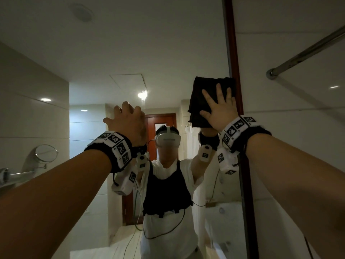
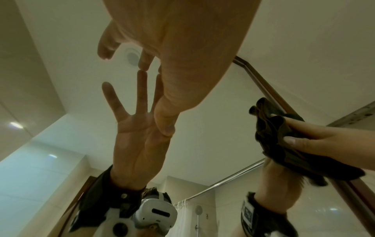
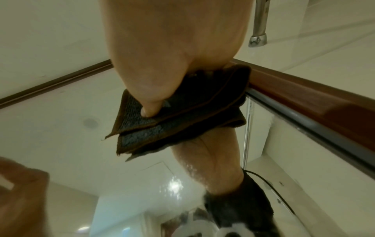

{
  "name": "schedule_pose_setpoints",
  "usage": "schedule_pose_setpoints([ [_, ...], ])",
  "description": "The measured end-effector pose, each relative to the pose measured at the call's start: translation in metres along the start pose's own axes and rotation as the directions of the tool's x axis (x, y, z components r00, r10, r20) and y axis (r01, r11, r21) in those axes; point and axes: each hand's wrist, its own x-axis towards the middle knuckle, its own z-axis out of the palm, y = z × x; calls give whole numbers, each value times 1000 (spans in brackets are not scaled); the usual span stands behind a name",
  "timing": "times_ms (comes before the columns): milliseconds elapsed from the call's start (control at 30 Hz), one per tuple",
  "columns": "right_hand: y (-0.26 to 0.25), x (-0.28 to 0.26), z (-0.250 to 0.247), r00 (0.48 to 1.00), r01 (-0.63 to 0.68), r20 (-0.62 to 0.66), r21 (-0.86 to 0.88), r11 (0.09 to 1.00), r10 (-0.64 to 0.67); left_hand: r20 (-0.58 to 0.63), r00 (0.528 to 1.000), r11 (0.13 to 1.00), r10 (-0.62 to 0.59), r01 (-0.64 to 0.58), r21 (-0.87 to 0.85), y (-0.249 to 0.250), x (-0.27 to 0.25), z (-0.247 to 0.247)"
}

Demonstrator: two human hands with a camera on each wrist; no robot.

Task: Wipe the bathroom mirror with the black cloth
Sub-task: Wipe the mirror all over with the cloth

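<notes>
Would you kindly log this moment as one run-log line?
stage: wiping | right hand: presses black cloth on mirror beside wooden frame | left hand: fingertips touching glass

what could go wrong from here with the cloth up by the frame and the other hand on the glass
1. The left hand has bare fingertips touching the mirror, so it may leave fresh prints on the glass.
2. The black cloth is folded in loose layers and only pressed flat by the right hand; a layer could slip or unfold mid-stroke.
3. The cloth sits against the wooden frame, so the corner strip beside it may get missed.
</notes>
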Motion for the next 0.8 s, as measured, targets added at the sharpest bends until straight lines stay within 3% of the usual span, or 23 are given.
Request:
schedule_pose_setpoints([
  [333, -6, -37, 16, 1000, -20, 22, -17, 1000, 21, -48, 998, 995, 41, -45, -84, -10, -4, 6],
  [567, -34, -23, 13, 998, -49, 46, 12, 999, 49, -60, 997, 992, 38, -45, -119, -16, 0, 11],
  [800, -83, -3, 8, 998, 48, 45, -1, 999, -48, -64, 997, 991, 31, -39, -126, -17, 3, 16],
])
